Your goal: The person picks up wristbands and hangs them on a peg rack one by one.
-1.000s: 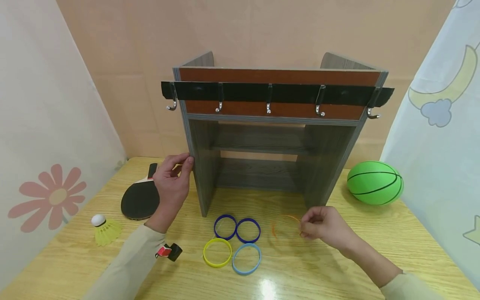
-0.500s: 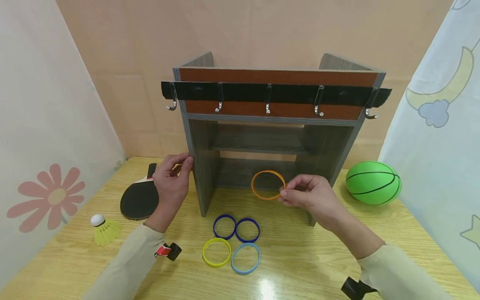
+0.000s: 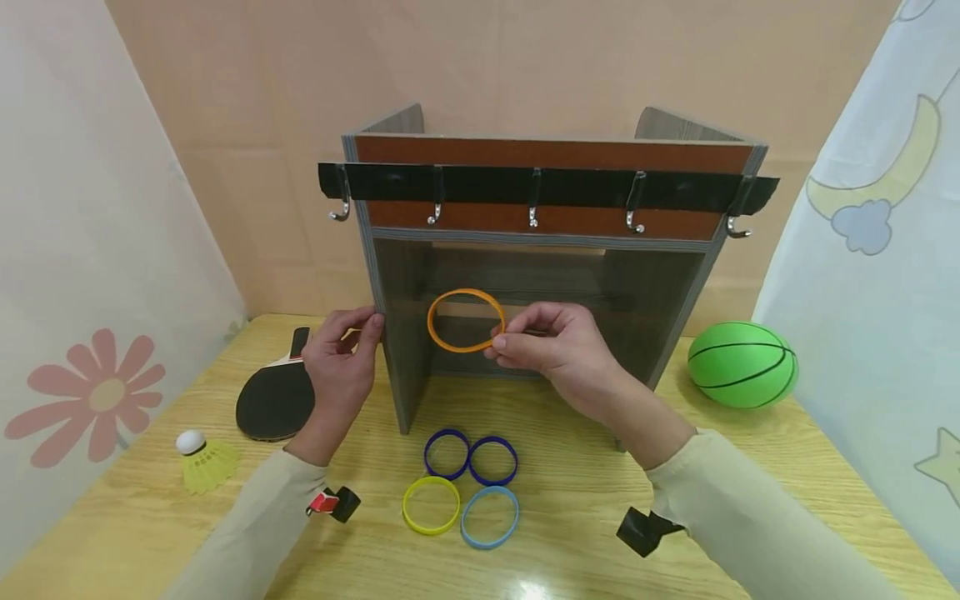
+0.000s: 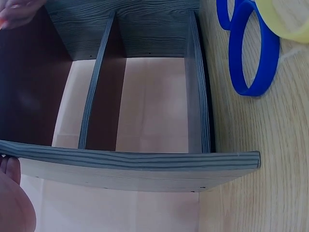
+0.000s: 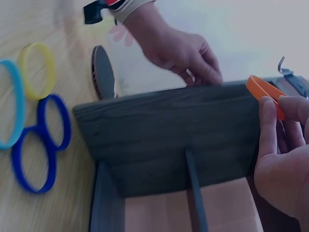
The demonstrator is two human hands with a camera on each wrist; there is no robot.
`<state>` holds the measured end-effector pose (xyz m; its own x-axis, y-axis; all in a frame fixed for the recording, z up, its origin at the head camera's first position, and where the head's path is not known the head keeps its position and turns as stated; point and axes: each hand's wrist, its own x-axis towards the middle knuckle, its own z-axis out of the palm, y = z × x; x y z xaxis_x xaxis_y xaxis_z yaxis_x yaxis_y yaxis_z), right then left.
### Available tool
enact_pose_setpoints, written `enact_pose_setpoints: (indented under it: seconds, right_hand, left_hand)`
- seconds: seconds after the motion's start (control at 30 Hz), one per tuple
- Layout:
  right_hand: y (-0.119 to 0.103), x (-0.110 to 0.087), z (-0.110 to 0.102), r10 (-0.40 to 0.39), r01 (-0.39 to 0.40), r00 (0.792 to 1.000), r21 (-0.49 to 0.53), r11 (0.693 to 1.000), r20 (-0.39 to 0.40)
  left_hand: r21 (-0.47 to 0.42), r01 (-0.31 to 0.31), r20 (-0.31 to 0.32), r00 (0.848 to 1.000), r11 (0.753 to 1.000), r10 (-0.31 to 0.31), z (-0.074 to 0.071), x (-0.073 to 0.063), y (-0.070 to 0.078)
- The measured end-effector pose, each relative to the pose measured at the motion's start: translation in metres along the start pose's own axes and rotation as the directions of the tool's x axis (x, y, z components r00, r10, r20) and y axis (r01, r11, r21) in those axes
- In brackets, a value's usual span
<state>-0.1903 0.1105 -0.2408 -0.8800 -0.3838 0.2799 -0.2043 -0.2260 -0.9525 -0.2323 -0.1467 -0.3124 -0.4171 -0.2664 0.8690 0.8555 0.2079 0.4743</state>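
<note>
At the centre of the frame, the right hand point(image 3: 566, 350) pinches the orange band point(image 3: 467, 292) by its right edge, a suitable hold for something probably light and flexible, while the left hand point(image 3: 341, 354) grips the rack point(image 3: 480, 217).

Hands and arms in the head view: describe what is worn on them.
The left hand and right hand wear no gloves. The left sleeve and right sleeve are long, plain and cream. A small black piece sits beside each; the left one's has a red marking.
</note>
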Motion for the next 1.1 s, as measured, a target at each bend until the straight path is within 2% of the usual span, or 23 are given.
enact_pose_setpoints:
  seconds: [0.17, 0.4, 0.47, 0.63, 0.77, 0.9, 1.1]
  right_hand:
    - [-0.007, 0.016, 0.021, -0.037, 0.036, 0.999, 0.033, 0.999, 0.034]
    - [-0.018, 0.031, 0.045, -0.072, 0.069, 0.995, 0.041, 0.997, 0.063]
    - [-0.021, 0.035, 0.051, -0.078, 0.075, 0.995, 0.045, 0.996, 0.066]
    - [-0.029, 0.046, 0.067, -0.091, 0.085, 0.994, 0.096, 0.992, 0.065]
    - [-0.034, 0.052, 0.076, -0.108, 0.098, 0.992, 0.142, 0.985, 0.069]
    - [-0.036, 0.055, 0.083, -0.111, 0.101, 0.992, 0.158, 0.982, 0.055]
    - [-0.035, 0.059, 0.087, -0.087, 0.087, 0.996, 0.150, 0.985, -0.008]
  left_hand:
    - [0.003, -0.004, 0.007, 1.000, 1.000, 0.004, 0.001, 0.002, 0.011]
    - [0.006, 0.025, 0.007, 1.000, 1.000, -0.025, -0.003, -0.002, -0.003]
    - [0.006, 0.016, 0.004, 1.000, 1.000, -0.016, -0.003, -0.002, -0.004]
    - [-0.015, -0.025, 0.014, 1.000, 1.000, 0.025, 0.002, 0.002, 0.009]
    - [-0.020, -0.032, 0.012, 0.999, 0.999, 0.033, 0.003, 0.004, 0.019]
    - [-0.015, -0.041, -0.002, 0.999, 0.999, 0.041, 0.003, 0.004, 0.021]
    - [-0.018, -0.052, 0.005, 0.999, 0.998, 0.052, 0.003, 0.004, 0.017]
